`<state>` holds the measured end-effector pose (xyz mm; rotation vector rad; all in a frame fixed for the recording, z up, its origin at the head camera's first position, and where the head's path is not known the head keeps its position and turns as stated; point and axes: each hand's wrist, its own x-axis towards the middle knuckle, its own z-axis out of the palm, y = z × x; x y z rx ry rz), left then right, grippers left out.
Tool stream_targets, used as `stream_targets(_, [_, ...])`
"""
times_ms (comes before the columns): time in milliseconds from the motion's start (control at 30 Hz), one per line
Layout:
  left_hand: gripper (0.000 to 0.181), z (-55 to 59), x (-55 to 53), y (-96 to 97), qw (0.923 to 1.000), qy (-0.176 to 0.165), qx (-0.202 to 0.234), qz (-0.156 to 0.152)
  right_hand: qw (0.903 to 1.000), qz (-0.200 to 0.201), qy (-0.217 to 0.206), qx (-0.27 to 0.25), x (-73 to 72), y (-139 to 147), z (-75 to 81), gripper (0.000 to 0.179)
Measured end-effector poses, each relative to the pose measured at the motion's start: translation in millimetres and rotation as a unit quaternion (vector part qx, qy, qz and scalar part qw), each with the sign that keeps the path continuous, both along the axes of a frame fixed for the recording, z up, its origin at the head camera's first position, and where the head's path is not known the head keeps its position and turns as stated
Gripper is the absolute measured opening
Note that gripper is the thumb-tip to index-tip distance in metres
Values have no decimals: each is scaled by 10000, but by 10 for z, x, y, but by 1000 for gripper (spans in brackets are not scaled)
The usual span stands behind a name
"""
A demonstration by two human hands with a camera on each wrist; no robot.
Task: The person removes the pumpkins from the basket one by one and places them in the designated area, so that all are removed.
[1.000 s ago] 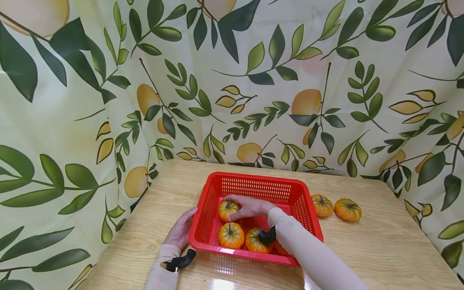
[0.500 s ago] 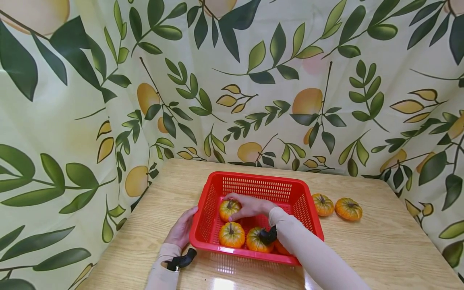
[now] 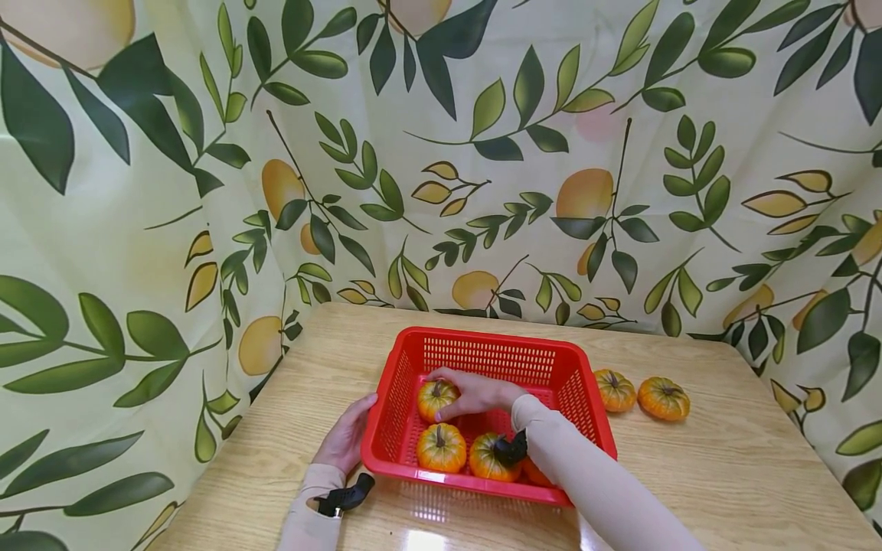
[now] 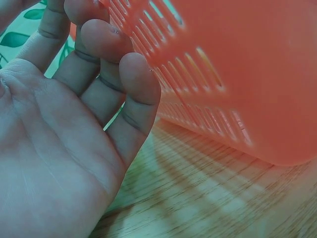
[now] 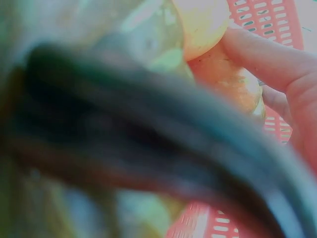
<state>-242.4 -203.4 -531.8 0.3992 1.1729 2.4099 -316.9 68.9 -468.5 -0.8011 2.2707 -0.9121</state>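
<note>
A red plastic basket (image 3: 482,337) with slotted walls stands on the wooden table. Inside it, my right hand (image 3: 478,392) holds a small orange pumpkin (image 3: 434,401) at the left end, fingers over its far side and thumb on its near side. Along the near wall sit another pumpkin (image 3: 441,450), a third pumpkin (image 3: 491,462) half behind my wrist strap, and one more mostly under my sleeve. My left hand (image 3: 343,436) is at the basket's left outer wall; in the left wrist view its loosely bent fingertips (image 4: 141,74) are right at the slots.
Two more pumpkins lie on the table right of the basket, one pumpkin (image 3: 615,390) close to its wall and another pumpkin (image 3: 664,399) farther right. A leaf-and-fruit patterned cloth (image 3: 524,176) hangs behind and to the left. The wooden table (image 3: 744,451) extends to the right.
</note>
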Motion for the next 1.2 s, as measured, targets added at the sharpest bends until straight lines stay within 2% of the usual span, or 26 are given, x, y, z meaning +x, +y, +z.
stream_targets(367, [37,7,18,-6,10000,-46,31,12,9999,-4,136,-4,18,-13,25,69])
stream_targets(633, [35,-3,9,0,10000,-3,61,-1,9986,-18,361,388,23,-12,82,70])
stream_targets(767, [35,-12,-3,-2,10000,-21,84,-4,9980,-14,496,399,28,-7,119,70])
stream_targets(1000, [34,3,4,0,10000,-43,77,32,9968,-297,723,163,53,23,182,81])
stream_targets(1200, [35,2,5,-3,10000,11,25,-1,9944,-431,943,202,90,93,214,79])
